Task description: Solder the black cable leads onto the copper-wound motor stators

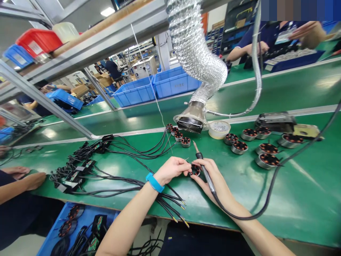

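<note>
My left hand (173,169), with a blue wristband, pinches at the left edge of a small round motor coil (195,170); what lies between its fingertips is too small to name. My right hand (214,179) holds a soldering iron (207,176), its tip pointing up and away, while the fingers and thumb steady the same coil. Black cables (133,181) run from the left and pass under my left forearm, their stripped yellow ends near the table's front edge. Beyond my hands, several coils (185,142) with cables attached stand in a row.
A fume hood (190,119) hangs over the green bench (293,192), beside a round tub (219,128). More coils (268,160) stand at the right. A blue crate (60,227) is below the front edge. A person's hands (34,180) rest at the far left.
</note>
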The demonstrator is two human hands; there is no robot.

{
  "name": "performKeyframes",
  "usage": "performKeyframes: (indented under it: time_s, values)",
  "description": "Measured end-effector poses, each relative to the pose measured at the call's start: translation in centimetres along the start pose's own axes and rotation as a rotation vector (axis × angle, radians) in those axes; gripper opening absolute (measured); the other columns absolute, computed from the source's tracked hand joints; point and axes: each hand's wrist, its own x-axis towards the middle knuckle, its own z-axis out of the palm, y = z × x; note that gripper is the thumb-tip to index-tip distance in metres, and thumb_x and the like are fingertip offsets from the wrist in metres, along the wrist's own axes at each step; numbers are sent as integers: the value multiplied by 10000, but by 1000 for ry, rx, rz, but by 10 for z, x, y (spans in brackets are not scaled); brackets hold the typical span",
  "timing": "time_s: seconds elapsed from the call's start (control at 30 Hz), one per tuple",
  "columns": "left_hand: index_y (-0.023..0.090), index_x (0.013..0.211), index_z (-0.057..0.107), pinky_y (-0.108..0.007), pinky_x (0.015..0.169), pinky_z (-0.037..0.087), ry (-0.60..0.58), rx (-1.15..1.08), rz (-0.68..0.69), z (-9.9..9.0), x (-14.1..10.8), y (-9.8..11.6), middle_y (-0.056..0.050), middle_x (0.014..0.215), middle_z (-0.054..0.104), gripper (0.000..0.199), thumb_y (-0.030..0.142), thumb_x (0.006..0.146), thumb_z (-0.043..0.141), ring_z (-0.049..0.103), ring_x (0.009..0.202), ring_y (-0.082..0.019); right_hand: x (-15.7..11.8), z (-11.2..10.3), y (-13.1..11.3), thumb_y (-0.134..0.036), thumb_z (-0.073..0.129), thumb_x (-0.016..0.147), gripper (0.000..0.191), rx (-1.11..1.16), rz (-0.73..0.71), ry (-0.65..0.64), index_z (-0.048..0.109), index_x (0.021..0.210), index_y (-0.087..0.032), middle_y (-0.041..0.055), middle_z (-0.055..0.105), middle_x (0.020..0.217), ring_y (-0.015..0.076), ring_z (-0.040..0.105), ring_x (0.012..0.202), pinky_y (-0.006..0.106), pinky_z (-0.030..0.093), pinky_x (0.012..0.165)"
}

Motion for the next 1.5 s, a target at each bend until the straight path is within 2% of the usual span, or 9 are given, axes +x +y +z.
performKeyframes:
  time_s: [0.2, 0.37, 0.47, 0.7, 0.87, 1.0, 1.23, 1.37, 1.5]
  values:
    - [116, 639, 666, -240, 504, 237, 222, 203, 75, -5, 14, 7, 17, 480, 496, 498, 575, 817, 590, 369, 464, -68, -1, 0, 3, -229, 628, 904, 372, 20, 14, -25, 492, 1248, -270, 78, 486, 1176, 229, 554, 1059, 405, 485, 951]
    - [129, 703, 643, -226, 475, 190, 15, 140, -6, -15, 19, 5, 33, 554, 516, 407, 531, 763, 665, 320, 453, -48, 1, -1, 1, -238, 633, 904, 364, 33, 10, -37, 495, 1240, -263, 78, 495, 1171, 231, 552, 1068, 406, 482, 956]
    - [118, 744, 661, -217, 482, 207, -10, 67, 43, -9, 22, -1, 28, 587, 518, 449, 567, 751, 677, 357, 485, -55, 3, -1, 1, -241, 640, 902, 355, 22, -9, -39, 501, 1228, -257, 75, 503, 1159, 227, 549, 1057, 393, 487, 940]
    - [127, 815, 723, -241, 626, 391, 282, 418, 237, -22, -18, 11, 3, 543, 527, 570, 563, 958, 385, 480, 558, -116, 2, -1, 2, -274, 664, 885, 372, -27, 13, -28, 514, 1225, -254, 80, 514, 1168, 241, 575, 1044, 410, 502, 935]
    - [202, 945, 762, -244, 794, 437, -89, 803, 405, -34, -61, -5, -63, 943, 651, 297, 458, 885, 624, 602, 848, -161, 5, -3, 1, -294, 653, 893, 364, -35, -2, -29, 515, 1226, -253, 88, 510, 1160, 247, 597, 1003, 416, 516, 916]
    - [212, 894, 733, -250, 845, 432, -187, 875, 440, -30, -64, -20, -63, 982, 640, 189, 348, 915, 602, 593, 910, -167, 13, -1, -1, -299, 629, 909, 363, 8, 15, -72, 502, 1248, -261, 90, 490, 1173, 236, 610, 985, 406, 532, 906]
    - [162, 1052, 680, -235, 708, 448, 194, 437, 393, -23, -43, -7, -60, 916, 685, 279, 385, 916, 582, 591, 778, -146, 30, 14, -3, -257, 614, 906, 369, 39, -14, -83, 488, 1253, -254, 83, 482, 1167, 224, 595, 1011, 411, 524, 921]
    - [172, 1021, 729, -250, 775, 471, 229, 297, 466, -15, -29, -1, -79, 1024, 721, 273, 386, 893, 618, 639, 883, -178, 33, 12, -15, -245, 645, 882, 389, 47, -50, -13, 509, 1245, -257, 83, 509, 1157, 232, 577, 1042, 428, 503, 948]
    - [180, 977, 740, -254, 765, 466, 249, 367, 539, -11, -26, 2, -69, 940, 714, 251, 355, 925, 569, 631, 846, -168, 33, 9, -31, -243, 605, 924, 319, 180, -46, 118, 512, 1228, -268, 68, 538, 1085, 200, 616, 950, 401, 522, 910]
